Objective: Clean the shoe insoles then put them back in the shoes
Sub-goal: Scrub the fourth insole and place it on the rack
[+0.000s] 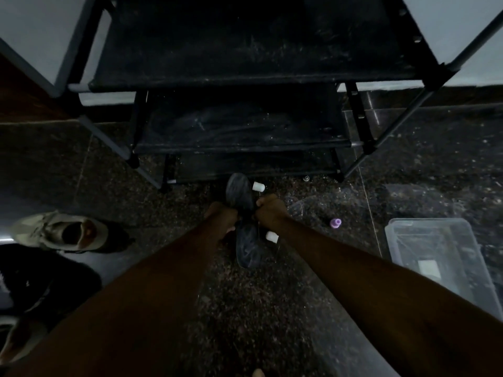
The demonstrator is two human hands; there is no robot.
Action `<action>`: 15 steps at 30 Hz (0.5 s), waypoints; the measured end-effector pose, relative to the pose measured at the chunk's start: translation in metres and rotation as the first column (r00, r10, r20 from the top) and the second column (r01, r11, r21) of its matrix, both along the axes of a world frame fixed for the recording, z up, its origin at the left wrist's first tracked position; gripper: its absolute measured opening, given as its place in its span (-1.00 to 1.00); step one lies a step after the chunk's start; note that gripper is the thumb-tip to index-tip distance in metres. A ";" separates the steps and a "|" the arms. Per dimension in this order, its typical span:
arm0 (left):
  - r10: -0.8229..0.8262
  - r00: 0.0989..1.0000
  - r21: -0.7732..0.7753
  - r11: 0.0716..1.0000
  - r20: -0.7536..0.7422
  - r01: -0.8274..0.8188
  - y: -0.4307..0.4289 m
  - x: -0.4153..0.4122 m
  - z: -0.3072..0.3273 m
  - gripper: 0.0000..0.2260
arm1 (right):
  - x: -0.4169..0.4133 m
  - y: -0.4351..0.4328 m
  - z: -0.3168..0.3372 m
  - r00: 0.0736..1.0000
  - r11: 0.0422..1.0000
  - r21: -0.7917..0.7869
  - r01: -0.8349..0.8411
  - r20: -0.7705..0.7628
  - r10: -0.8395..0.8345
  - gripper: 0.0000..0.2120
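Grips the dark insoles at arm's length with both hands: left hand and right hand curled, side by side and near but apparently not touching, clamped around the middle of the dark shape. Cannot tell in this dim light between one long insole and two overlapped. Runs lengthwise straight away from the body, with one end poking out beyond the knuckles toward the shoe rack and the other trailing back beneath the wrists. Reads as mid-cleaning, with the return to the shoes not yet done. Leaves a pale shoe well off to the left of the left hand, opening upward, which favours the left arm for the coming reach and likely calls for swinging the long axis from fore-and-aft toward that side. Shows two white caps just beside the right hand, with a purple cap and a clear tub farther out to its right.
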State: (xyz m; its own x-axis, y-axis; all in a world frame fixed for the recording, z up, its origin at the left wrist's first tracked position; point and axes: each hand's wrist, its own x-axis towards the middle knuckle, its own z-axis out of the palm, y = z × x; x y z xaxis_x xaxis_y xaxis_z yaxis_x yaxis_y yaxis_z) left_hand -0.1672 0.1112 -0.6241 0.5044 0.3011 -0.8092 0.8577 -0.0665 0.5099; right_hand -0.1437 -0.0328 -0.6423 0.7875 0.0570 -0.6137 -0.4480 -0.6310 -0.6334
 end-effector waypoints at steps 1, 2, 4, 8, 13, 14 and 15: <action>0.052 0.999 -0.051 0.997 -0.003 -0.052 -0.001 0.001 0.006 -0.67 | -0.001 -0.003 0.004 1.000 1.000 0.017 0.021 0.003 -0.021 -0.65; 0.050 0.999 -0.060 0.997 -0.012 -0.050 -0.002 -0.001 0.012 -0.66 | -0.001 -0.006 0.009 0.998 0.998 0.036 0.057 -0.002 -0.057 -0.69; -0.005 1.000 -0.101 0.995 0.018 0.007 -0.005 -0.004 0.030 -0.67 | -0.002 -0.014 0.022 0.995 0.993 0.067 0.099 0.000 -0.099 -0.80; -0.084 0.993 -0.179 0.979 0.080 0.098 -0.019 -0.014 0.066 -0.64 | -0.009 -0.033 0.059 0.992 0.983 0.138 0.120 0.018 -0.123 -0.79; -0.084 0.992 -0.313 0.943 0.098 0.111 -0.055 -0.024 0.113 -0.83 | -0.024 -0.066 0.113 0.993 0.974 0.214 0.080 0.064 -0.096 -0.82; -0.064 0.993 -0.322 0.942 0.095 0.091 -0.063 -0.025 0.117 -0.83 | -0.027 -0.074 0.122 0.990 0.966 0.237 0.103 0.069 -0.122 -0.88; -0.048 0.994 -0.325 0.943 0.098 0.078 -0.072 -0.026 0.121 -0.81 | -0.030 -0.083 0.132 0.986 0.960 0.255 0.120 0.082 -0.145 -0.91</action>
State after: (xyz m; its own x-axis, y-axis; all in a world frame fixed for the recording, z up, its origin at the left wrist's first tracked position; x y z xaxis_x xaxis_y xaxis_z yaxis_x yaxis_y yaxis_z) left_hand -0.1933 0.0387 -0.5035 0.5865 -0.0080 -0.8099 0.8085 0.0644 0.5849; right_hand -0.1738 -0.1159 -0.5100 0.8543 0.0885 -0.5122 -0.4441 -0.3876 -0.8078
